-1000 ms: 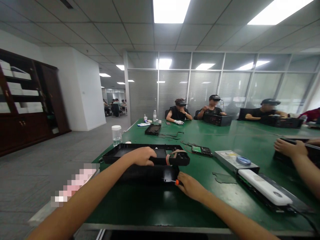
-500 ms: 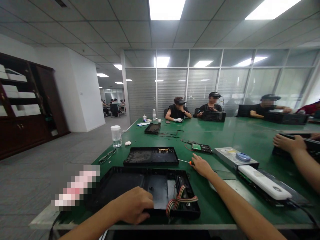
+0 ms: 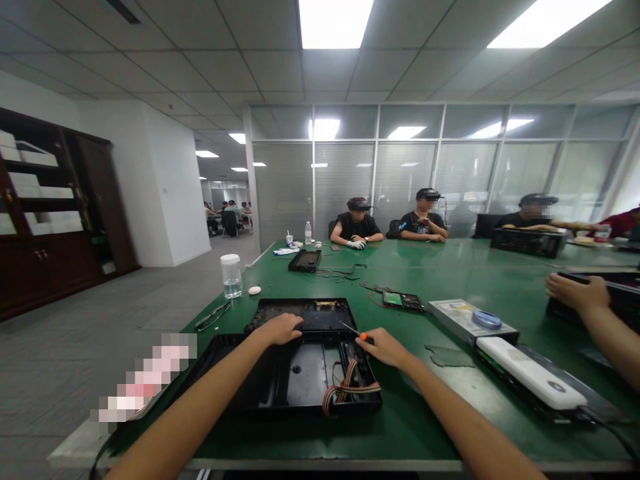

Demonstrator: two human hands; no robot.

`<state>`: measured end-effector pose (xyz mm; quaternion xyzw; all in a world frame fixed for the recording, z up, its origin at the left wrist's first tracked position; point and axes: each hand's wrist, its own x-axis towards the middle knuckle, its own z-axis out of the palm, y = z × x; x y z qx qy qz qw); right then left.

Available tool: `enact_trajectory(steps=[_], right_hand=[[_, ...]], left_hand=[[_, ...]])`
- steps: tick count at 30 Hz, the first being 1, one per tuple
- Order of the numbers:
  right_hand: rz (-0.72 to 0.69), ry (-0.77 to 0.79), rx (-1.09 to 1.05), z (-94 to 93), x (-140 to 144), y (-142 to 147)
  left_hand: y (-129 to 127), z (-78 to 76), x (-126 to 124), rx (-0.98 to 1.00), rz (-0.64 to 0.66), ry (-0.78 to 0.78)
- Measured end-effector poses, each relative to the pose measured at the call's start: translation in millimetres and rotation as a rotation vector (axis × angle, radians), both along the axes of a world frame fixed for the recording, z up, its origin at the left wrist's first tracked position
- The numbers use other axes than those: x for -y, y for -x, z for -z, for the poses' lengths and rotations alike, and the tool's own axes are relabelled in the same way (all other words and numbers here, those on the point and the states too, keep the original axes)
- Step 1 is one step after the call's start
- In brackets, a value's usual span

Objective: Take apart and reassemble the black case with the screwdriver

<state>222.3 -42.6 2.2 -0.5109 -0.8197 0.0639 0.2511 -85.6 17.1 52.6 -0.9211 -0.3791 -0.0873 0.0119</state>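
Left hand (image 3: pixel 280 328) moved up from the black case's (image 3: pixel 295 377) near rim to its far edge, resting half-curled, right hand (image 3: pixel 385 347) pulled back, gripping an orange-tipped screwdriver (image 3: pixel 356 333) over the ribbon cable (image 3: pixel 350 390), case near the tabletop's (image 3: pixel 425 427) front edge.

Open green table (image 3: pixel 300 280) lay beyond the black tray (image 3: pixel 304 313), clear as far as the water bottle (image 3: pixel 231 276) at left. To the right, a circuit board (image 3: pixel 403 300), a grey drive (image 3: pixel 470 319) and a white device (image 3: pixel 530 373) blocked passage; a co-worker's hand (image 3: pixel 575 293) occupied the far right edge.
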Motion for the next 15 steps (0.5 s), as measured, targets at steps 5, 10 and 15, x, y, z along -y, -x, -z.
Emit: enact_trajectory(steps=[5, 10, 15], right_hand=[[-0.034, 0.03, -0.002, 5.3, -5.2, -5.0], [-0.121, 0.064, -0.009, 7.0, -3.5, -3.1], [-0.164, 0.149, -0.037, 5.0, 0.1, -0.8]], left_hand=[[6.3, 17.9, -14.1, 0.028, 0.072, 0.071], [5.6, 11.9, 1.3, 0.069, 0.183, -0.028], [3.4, 12.5, 9.0, -0.013, 0.333, -0.075]])
